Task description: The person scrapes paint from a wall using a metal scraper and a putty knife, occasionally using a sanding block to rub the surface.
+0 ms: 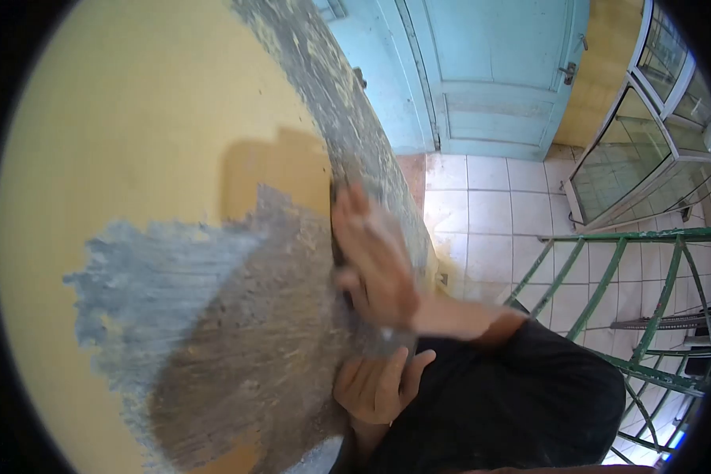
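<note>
My right hand, blurred by motion, is at the wall's edge with its fingers wrapped along a thin, dark, flat tool. The tool's edge stands against the wall, and its exact kind I cannot tell. Lower down, my left hand rests at the wall with fingers bent upward and the thumb apart, nothing seen in it. Around both hands the wall's surface is a rough grey patch with streaks, bordered by yellow paint. A dark shadow falls across the patch.
A grey, scraped strip runs up the wall's edge. Beyond it stand a light blue door and a glass-paned frame. Green metal bars cross the right side above white floor tiles. My black-clothed body fills the lower right.
</note>
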Available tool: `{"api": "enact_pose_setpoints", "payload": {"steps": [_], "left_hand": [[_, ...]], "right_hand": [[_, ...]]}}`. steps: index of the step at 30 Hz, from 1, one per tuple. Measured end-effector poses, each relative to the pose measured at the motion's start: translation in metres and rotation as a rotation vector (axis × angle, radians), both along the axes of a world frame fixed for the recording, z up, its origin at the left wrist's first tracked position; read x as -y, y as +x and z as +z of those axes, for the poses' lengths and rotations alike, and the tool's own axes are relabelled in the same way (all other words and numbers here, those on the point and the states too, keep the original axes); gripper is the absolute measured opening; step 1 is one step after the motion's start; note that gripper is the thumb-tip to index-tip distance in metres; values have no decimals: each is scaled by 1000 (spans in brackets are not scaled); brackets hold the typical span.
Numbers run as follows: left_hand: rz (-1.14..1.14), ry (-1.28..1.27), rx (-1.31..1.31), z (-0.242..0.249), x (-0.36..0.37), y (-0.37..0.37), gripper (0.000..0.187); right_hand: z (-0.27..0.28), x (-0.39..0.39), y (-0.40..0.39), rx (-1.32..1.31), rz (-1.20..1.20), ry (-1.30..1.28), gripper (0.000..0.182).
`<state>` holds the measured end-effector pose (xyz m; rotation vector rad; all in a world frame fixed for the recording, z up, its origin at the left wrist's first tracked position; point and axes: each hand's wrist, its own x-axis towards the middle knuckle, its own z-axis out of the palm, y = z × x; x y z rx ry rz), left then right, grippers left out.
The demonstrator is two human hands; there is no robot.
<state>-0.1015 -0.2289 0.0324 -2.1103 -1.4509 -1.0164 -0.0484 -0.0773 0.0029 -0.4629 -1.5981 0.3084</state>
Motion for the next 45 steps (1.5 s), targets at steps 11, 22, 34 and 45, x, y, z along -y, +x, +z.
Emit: {"api": "enact_pose_setpoints", "payload": {"steps": [11, 22, 34, 45], "left_hand": [[-9, -79, 20, -1, 10, 2, 40], [-2, -55, 23, -3, 8, 2, 37], [-21, -20, 43, -3, 6, 2, 36], [-18, 11, -7, -4, 6, 0, 41]], "right_hand": [[19, 5, 11, 85, -26, -38, 69], [40, -36, 9, 131, -208, -79, 69], [27, -31, -4, 59, -236, 46, 60], [48, -42, 12, 175, -270, -70, 75]]}}
